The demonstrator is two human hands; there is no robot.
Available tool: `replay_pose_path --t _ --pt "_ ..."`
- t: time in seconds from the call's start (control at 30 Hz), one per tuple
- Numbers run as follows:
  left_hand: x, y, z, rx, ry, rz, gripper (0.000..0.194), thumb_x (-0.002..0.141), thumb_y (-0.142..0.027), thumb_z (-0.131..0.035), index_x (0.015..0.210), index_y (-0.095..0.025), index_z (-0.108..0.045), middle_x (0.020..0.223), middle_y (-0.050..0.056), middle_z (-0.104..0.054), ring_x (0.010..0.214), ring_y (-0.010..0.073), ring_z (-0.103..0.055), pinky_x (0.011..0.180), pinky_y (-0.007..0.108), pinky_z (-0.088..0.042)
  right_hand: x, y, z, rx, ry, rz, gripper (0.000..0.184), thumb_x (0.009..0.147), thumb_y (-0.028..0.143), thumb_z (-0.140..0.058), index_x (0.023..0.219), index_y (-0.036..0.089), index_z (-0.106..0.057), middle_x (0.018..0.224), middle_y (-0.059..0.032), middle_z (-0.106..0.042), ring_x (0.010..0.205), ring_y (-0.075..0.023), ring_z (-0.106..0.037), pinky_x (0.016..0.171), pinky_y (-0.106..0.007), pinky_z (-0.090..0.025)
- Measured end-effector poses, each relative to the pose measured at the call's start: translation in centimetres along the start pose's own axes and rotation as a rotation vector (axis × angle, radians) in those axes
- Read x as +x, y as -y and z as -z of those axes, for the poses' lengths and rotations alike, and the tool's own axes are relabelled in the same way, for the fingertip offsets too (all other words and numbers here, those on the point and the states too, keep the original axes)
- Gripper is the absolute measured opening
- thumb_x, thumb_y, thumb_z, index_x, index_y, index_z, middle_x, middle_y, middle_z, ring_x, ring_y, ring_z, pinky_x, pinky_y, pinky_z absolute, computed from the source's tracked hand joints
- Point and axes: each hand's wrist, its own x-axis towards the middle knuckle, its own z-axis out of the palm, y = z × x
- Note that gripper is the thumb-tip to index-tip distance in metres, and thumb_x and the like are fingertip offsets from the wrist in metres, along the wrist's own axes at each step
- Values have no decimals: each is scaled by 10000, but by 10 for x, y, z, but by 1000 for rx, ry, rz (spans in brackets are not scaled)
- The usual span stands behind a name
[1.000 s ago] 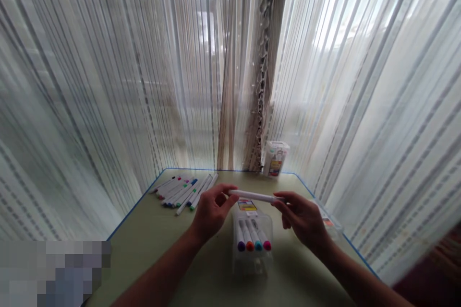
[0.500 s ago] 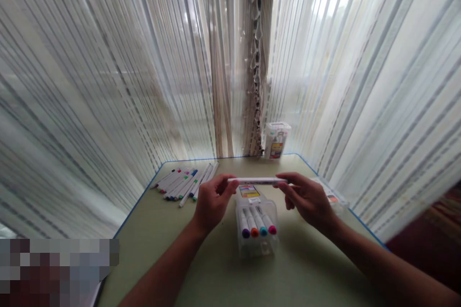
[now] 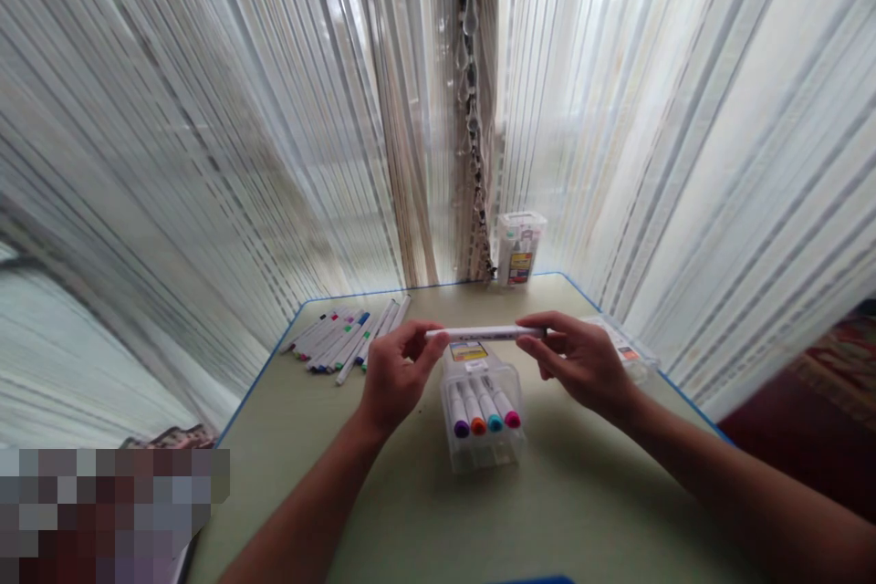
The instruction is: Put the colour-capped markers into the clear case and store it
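- Two bare hands held a white marker (image 3: 483, 334) level above the counter (image 3: 383, 502), one at each end, both forearms reaching in from the near side.
- The left hand (image 3: 398, 374) pinched one end between thumb and fingers, its knuckles turned up and outward.
- The right hand (image 3: 578, 360) gripped the other end, where a dark tip showed, thumb below and forefinger above, the remaining fingers curled beneath.
- Just below and beyond the marker, a clear plastic case (image 3: 487, 456) lay on the counter, four markers in a row inside, their ends purple, orange, teal and pink.
- A loose pile of markers (image 3: 335, 342) was spread across the counter's far left, beyond the left hand.
- A clear box (image 3: 521, 251) with a printed label stood upright at the back edge; another clear case (image 3: 633, 354) lay near the right edge, partly behind the right hand.
- Striped sheer curtains (image 3: 274, 109) hung behind the blue-edged, pale green surface, daylight coming through, with a patterned red rug (image 3: 831, 383) at far right.
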Motion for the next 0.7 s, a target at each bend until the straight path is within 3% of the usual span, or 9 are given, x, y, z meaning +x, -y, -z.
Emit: replay_pose_path --t 0.2,0.7 --pt "-1 -2 -1 9 -22 3 269 783 -354 -707 950 -143 -697 683 19 -666 554 101 -558 520 200 -439 1 0 1 -29 14 -22 309 828 396 -692 1004 144 -663 584 10 -615 423 -113 -559 390 -224 -441" --pt "-2 -1 -1 64 1 5 255 798 -374 -685 898 -140 -684 641 17 -644 550 113 -566 525 217 -431 -1 -1 1 -31 17 -9 345 822 364 -709 1092 158 -650 616 8 -631 432 -105 -547 417 -226 -437"
